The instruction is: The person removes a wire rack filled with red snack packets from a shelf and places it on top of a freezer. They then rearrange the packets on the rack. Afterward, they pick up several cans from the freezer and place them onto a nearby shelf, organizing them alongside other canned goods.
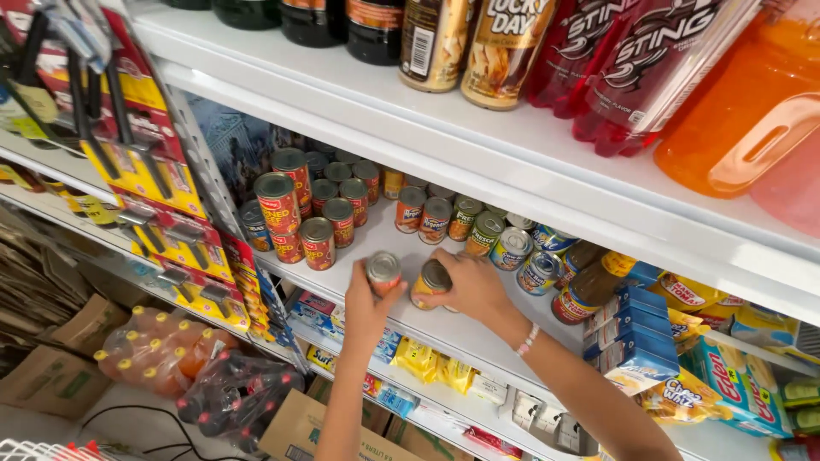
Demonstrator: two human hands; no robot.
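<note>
On a white shop shelf (453, 329), my left hand (365, 309) grips a small red-labelled can (383, 271) standing near the front edge. Just to its right, my right hand (472, 286) holds a yellow-labelled can (430, 283), tilted with its silver lid facing left. The two cans are almost side by side. A beaded bracelet (527, 340) sits on my right wrist. Behind the hands stand several more cans: red ones (278, 201) stacked at the left, and mixed green, orange and blue ones (488, 232) along the back.
The shelf above carries dark bottles (437, 38), red drink bottles (632, 68) and an orange jug (739, 111). Blue cartons (628, 329) and yellow packets lie to the right. Hanging tool cards (141, 154) are at the left. Bottle packs (231, 393) and cardboard boxes sit on the floor.
</note>
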